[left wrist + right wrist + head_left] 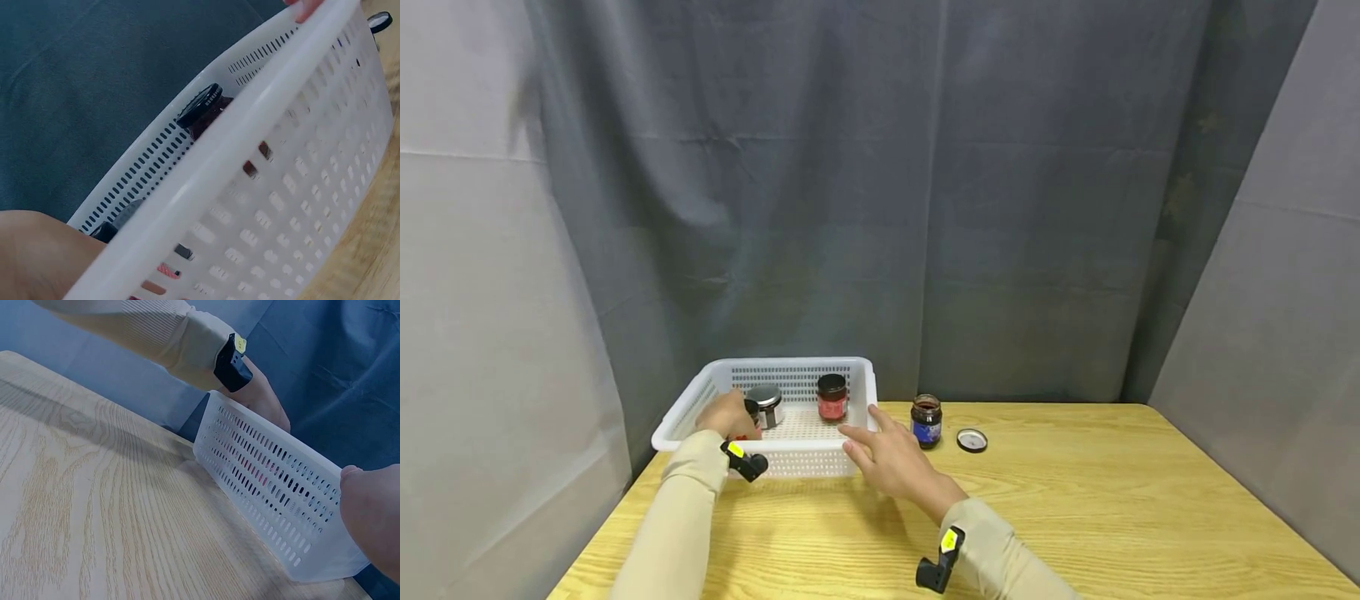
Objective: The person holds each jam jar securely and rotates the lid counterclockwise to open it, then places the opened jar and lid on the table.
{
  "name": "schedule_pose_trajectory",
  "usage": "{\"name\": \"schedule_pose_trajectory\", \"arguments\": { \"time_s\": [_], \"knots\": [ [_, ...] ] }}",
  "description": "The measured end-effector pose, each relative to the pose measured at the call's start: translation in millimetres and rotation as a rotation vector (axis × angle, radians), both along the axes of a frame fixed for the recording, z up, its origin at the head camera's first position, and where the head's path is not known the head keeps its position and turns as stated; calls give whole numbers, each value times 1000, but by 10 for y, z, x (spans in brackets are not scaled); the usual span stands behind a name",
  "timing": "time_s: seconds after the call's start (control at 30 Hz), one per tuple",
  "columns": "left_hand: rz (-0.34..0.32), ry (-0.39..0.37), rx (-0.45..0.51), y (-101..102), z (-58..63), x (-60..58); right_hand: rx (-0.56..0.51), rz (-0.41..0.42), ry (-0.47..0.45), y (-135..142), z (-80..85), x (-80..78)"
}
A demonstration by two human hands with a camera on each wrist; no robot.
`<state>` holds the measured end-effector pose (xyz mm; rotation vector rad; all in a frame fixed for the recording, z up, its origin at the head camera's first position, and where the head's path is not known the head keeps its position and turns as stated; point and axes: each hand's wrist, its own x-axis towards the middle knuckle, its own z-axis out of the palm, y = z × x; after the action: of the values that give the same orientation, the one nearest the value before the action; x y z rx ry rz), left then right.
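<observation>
My left hand (724, 414) reaches over the front rim into a white perforated plastic basket (790, 446). Its fingers grip a small jar (752, 410) with a black lid and a red label, partly hidden by the hand. Beside that jar stands another one (766, 406) with a grey lid. A dark red jar (832, 397) with a black lid and red label is upright near the basket's right end. At the front right corner, my right hand (891, 457) holds the basket, fingertips over the rim and the thumb (351, 472) on the outer side.
Right of the basket, an uncapped jar (927, 422) of dark contents with a blue label stands on the wooden table (1112, 500). A loose lid (972, 440) lies beside it, pale inside showing. Grey curtains (850, 208) hang behind and at both sides.
</observation>
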<state>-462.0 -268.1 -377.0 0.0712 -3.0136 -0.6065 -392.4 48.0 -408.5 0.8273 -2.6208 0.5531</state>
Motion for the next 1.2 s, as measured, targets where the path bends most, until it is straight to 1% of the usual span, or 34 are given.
{"name": "schedule_pose_trajectory", "arguments": {
  "time_s": [0.17, 0.3, 0.37, 0.53, 0.6, 0.77, 0.93, 1.0, 1.1, 1.2],
  "knots": [
    [-12, 16, 12, -6, 43, 28, -3, -2, -4, -5, 4, 7],
    [-15, 68, 55, -3, 71, 17, -7, 2, -11, 1, 11, 5],
    [-26, 93, 90, -6, 73, -3, -8, 5, -17, 6, 12, 3],
    [-59, 132, 219, -19, 75, -77, -4, 3, -16, 21, 5, -16],
    [-52, 136, 260, -16, 88, -98, -5, 1, -12, 29, 4, -27],
    [-18, 150, 303, -24, 113, -110, -17, 7, -13, 34, -17, -46],
    [-24, 172, 368, -26, 108, -82, -33, 13, -13, 28, -44, -36],
    [-28, 200, 383, -21, 118, -62, -37, 14, -5, 27, -49, -28],
    [-12, 239, 382, -12, 146, -52, -41, 15, 7, 24, -55, -22],
    [7, 249, 368, 7, 180, -57, -40, 15, 15, 22, -59, -25]
  ]
}}
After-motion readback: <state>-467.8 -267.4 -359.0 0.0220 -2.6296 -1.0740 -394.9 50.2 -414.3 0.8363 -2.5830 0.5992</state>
